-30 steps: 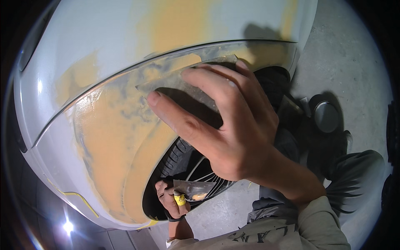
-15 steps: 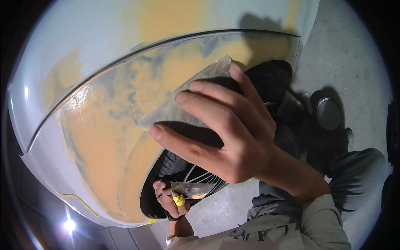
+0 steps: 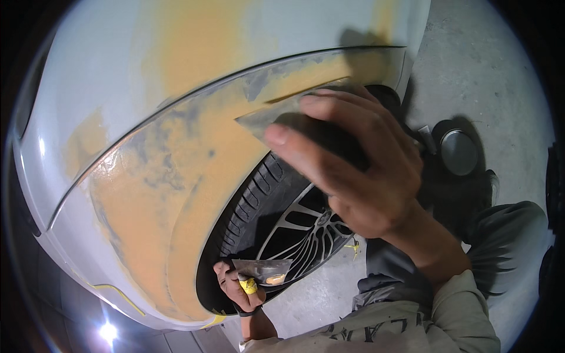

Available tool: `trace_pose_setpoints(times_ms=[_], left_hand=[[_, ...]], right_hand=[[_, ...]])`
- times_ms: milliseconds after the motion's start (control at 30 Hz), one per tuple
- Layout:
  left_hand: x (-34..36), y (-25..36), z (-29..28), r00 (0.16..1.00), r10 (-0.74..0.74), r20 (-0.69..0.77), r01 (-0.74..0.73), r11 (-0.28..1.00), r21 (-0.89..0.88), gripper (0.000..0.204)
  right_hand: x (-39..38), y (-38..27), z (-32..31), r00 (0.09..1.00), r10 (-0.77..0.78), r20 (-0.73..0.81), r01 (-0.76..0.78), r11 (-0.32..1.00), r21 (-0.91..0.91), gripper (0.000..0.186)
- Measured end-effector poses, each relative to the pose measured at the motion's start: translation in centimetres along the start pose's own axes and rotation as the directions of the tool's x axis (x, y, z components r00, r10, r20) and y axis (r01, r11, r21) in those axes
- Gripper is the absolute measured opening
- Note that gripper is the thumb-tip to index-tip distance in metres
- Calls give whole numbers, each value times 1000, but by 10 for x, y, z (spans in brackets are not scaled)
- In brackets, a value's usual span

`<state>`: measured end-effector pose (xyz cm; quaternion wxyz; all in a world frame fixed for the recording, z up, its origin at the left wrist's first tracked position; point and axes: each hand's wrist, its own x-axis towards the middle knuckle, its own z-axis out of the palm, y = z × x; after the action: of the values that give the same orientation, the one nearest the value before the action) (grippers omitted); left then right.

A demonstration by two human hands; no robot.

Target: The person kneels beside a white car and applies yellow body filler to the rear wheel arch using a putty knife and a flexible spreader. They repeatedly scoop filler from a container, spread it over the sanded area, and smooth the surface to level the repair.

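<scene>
My right hand [image 3: 368, 162] grips a thin grey filler spreader [image 3: 257, 120], fingers pressed along its back. The blade's edge is close to the car's body panel [image 3: 135, 223] above the wheel arch; whether it touches cannot be told. Yellow-orange filler with grey patches covers this panel. Lower down, by the tyre, my left hand [image 3: 238, 288] holds a second flat spreader [image 3: 262, 269] with a dab of orange filler on it. Yellow tape wraps one finger of that hand.
Behind the arch sits the car wheel [image 3: 312, 217] with silver spokes. A round tin [image 3: 459, 153] stands on the concrete floor [image 3: 471, 70] at the right, near my bent knee [image 3: 512, 247]. A bright lamp [image 3: 107, 331] shines at the lower left.
My right hand and its spreader have moved right and slightly up along the panel, uncovering more of the wheel. My left hand stays nearly in place.
</scene>
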<state>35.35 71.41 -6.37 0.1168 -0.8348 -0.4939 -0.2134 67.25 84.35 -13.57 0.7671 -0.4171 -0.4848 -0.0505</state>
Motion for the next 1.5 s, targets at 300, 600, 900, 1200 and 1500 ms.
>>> trace_pose_setpoints(times_ms=[300,600,900,1200,1500], left_hand=[[1,3,-1,1000,0,-3,0,1000,31,36],[-9,-5,-2,998,-31,-50,31,999,16,41],[-9,-3,-2,999,-32,-22,33,999,28,38],[-4,1,-3,999,-34,-14,34,999,31,37],[-10,-1,-3,999,-40,-30,41,999,18,38]], right_hand=[[11,-9,54,974,-27,-224,19,999,-34,24],[-1,-15,41,991,0,-132,2,1000,20,27],[9,-13,43,977,-18,-212,14,1000,-21,26],[15,-19,65,957,12,-289,1,999,45,21],[-14,-26,48,987,-2,-160,25,989,143,17]])
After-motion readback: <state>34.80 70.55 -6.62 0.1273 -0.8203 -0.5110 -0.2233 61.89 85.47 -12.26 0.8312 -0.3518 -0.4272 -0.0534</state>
